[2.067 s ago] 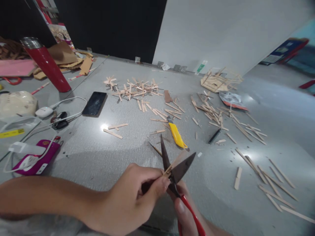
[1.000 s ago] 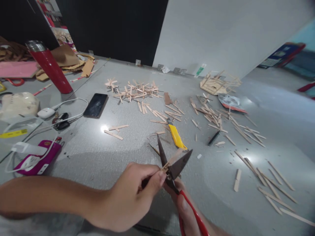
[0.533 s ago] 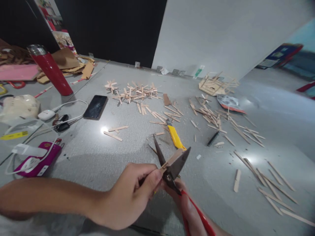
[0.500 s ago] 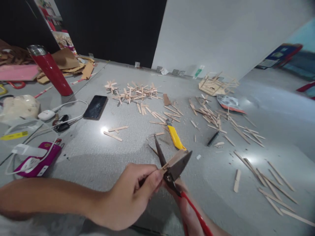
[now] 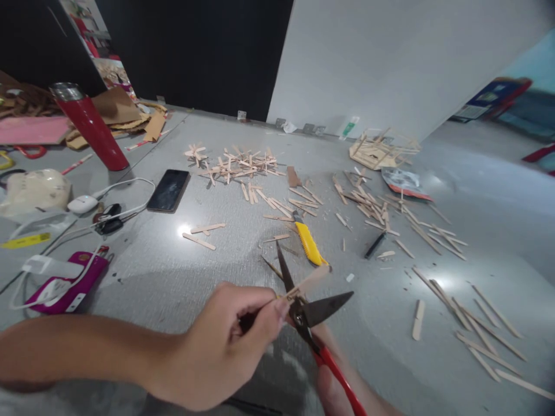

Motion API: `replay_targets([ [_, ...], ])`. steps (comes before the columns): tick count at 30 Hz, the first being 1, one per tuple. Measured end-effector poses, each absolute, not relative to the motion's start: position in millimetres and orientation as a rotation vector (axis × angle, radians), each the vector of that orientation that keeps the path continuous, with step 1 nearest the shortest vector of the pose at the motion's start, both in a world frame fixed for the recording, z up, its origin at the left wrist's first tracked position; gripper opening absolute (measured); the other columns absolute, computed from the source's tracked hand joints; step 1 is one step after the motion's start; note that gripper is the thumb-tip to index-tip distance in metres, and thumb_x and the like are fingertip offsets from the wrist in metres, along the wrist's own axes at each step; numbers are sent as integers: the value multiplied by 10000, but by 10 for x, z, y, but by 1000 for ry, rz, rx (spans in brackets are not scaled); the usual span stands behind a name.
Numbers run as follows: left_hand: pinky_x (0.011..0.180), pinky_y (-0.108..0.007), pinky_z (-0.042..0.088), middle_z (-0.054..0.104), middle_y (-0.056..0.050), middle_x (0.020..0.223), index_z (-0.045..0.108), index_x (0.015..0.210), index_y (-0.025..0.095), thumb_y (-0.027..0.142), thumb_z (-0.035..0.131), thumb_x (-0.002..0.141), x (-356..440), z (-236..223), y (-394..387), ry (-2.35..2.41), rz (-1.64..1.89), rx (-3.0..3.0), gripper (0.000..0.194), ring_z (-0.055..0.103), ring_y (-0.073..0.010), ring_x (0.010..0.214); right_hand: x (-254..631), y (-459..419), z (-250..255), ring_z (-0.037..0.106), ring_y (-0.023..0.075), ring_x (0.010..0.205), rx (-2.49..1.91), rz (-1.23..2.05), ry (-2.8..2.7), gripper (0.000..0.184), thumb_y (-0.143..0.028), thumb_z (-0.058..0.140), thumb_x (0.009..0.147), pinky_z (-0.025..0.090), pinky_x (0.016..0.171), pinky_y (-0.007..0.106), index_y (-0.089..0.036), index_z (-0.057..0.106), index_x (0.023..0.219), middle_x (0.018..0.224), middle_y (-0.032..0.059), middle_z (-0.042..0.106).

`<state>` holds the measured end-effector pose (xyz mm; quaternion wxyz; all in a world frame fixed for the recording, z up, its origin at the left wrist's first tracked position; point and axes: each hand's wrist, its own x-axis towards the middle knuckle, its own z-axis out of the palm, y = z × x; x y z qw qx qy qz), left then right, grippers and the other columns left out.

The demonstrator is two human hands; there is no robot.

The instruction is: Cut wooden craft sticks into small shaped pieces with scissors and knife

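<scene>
Between the thumb and fingers of my left hand (image 5: 243,341) a wooden craft stick (image 5: 313,279) is pinched, its free end pointing up and to the right. My right hand (image 5: 336,378) grips the red handles of a pair of scissors (image 5: 299,315). The dark blades are spread wide, with the stick lying between them close to the pivot. Just beyond the blades lies a yellow utility knife (image 5: 310,242) on the grey table. My right fingers are partly hidden behind the handles.
Loose craft sticks (image 5: 247,164) lie scattered across the table (image 5: 151,260), with more on the right (image 5: 472,323). A stick frame (image 5: 381,151) stands at the back. On the left are a phone (image 5: 169,190), a red bottle (image 5: 93,130), a purple power bank (image 5: 71,280) and cables.
The scissor blades have opened wider, the right blade swinging out to the right and off the stick. More of the stick now shows. My left hand has barely moved.
</scene>
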<state>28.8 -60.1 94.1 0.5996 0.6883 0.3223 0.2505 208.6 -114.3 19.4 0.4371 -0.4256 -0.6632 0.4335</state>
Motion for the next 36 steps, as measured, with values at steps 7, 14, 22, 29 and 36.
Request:
replay_targets([
  [7, 502, -234, 226, 295, 59, 620, 343, 691, 197, 397, 373, 1085, 263, 968, -549, 707, 462, 1669, 444, 280, -94, 571, 2041, -1101, 361, 688, 397, 1185, -808, 1305, -1454, 691, -806, 613, 728, 628, 712, 456, -465, 615, 1329, 1083, 8, 771],
  [14, 468, -228, 203, 245, 66, 596, 326, 673, 199, 342, 394, 1066, 264, 996, -533, 713, 441, 1700, 424, 250, -89, 541, 2079, -1142, 463, 712, 390, 1102, -884, 1383, -1440, 658, -797, 655, 716, 603, 667, 453, -461, 631, 1281, 984, 19, 752],
  [22, 461, -203, 215, 285, 72, 565, 426, 685, 182, 310, 420, 1055, 252, 1037, -514, 695, 423, 1770, 391, 280, -72, 511, 2282, -1358, 469, 713, 312, 929, -1172, 1209, -1520, 366, -483, 657, 934, 595, 838, 445, -269, 682, 1231, 1055, 100, 725],
  [29, 466, -217, 211, 264, 74, 563, 363, 657, 194, 305, 399, 1060, 276, 1023, -532, 668, 485, 1757, 419, 258, -79, 506, 2287, -1450, 357, 648, 240, 994, -1234, 1093, -1593, 318, -413, 545, 1039, 560, 862, 389, -312, 609, 1334, 1187, 87, 667],
  [36, 461, -213, 216, 281, 78, 547, 376, 655, 191, 299, 408, 1055, 261, 1067, -525, 674, 484, 1756, 416, 258, -73, 492, 2229, -1459, 335, 611, 182, 817, -1217, 1165, -1500, 265, -465, 505, 1053, 546, 700, 311, -262, 605, 1191, 994, 52, 613],
])
